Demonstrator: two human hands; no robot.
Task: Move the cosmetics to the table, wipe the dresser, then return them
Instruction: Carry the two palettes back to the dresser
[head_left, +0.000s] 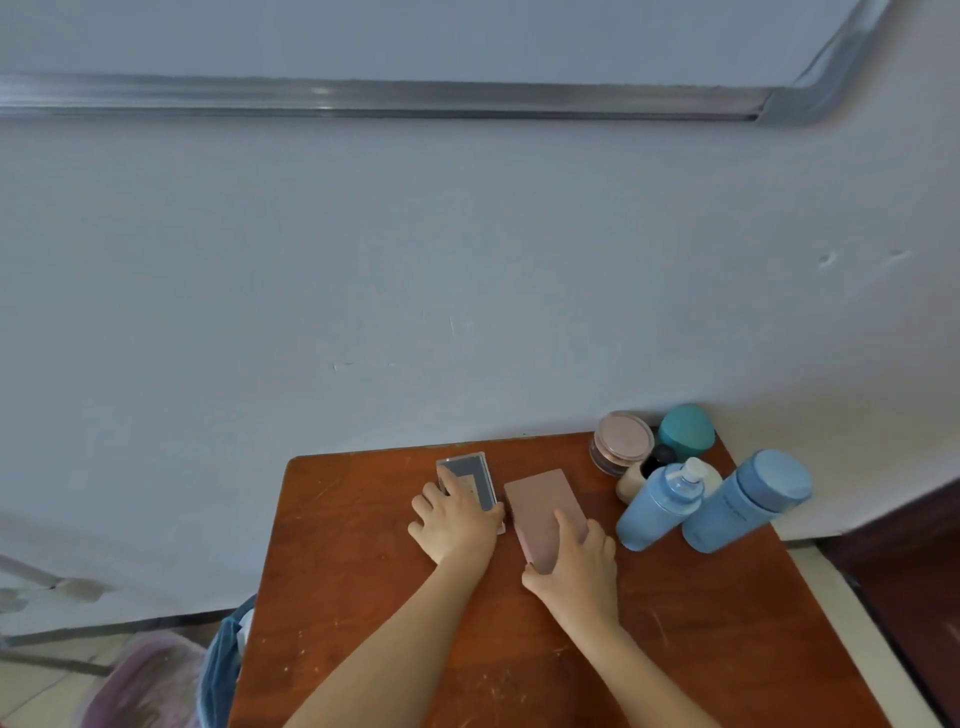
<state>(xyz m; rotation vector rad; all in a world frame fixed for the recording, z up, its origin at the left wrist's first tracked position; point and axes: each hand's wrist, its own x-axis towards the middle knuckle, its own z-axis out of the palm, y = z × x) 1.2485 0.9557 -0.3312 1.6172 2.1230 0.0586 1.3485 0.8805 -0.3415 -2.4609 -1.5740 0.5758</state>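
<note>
Both hands are on the table (363, 597), each on a flat cosmetic case. The left hand (454, 517) lies over the near end of the grey palette (475, 478), which has a clear lid. Its forefinger is stretched along the top and the other fingers curl down round the sides, so it holds the case. The right hand (574, 564) grips the pink palette (540, 501), with the thumb at the near left corner and the fingers curved over the right edge. Both palettes lie flat on the wood, side by side with a thin gap between them, near the table's far edge.

The other cosmetics are crowded into the far right corner. A pink jar (621, 441) and a teal tub (685, 431) stand by the wall (363, 260). A cream bottle (636, 480) with a dark cap is just in front of them. A pump bottle (660, 506) and a blue bottle (748, 501) stand nearest the camera, just beside each other. A bin (223, 660) sits by the table's left side.
</note>
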